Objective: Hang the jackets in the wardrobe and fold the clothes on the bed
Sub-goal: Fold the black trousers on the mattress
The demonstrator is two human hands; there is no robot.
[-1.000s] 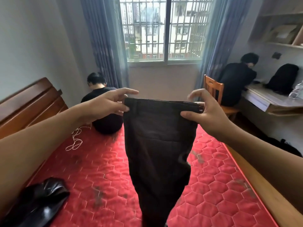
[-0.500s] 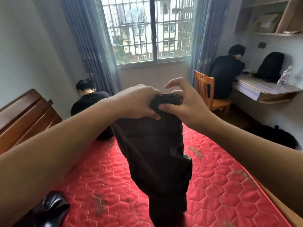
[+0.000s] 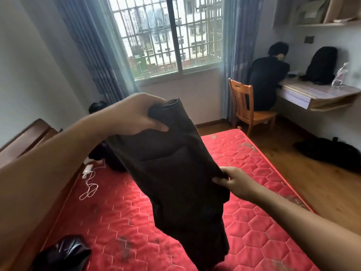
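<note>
Firmly my left hand (image 3: 132, 116) clamps dark trousers' (image 3: 172, 173) folded waistband; right hand (image 3: 236, 182) pinches fabric edge over quilted bed (image 3: 254, 241).

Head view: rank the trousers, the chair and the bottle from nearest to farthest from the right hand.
1. The trousers: pinched at their edge by the right hand, over the bed.
2. The chair: past the bed's far corner, at the desk.
3. The bottle: farthest, on the desk by the right wall.
</note>
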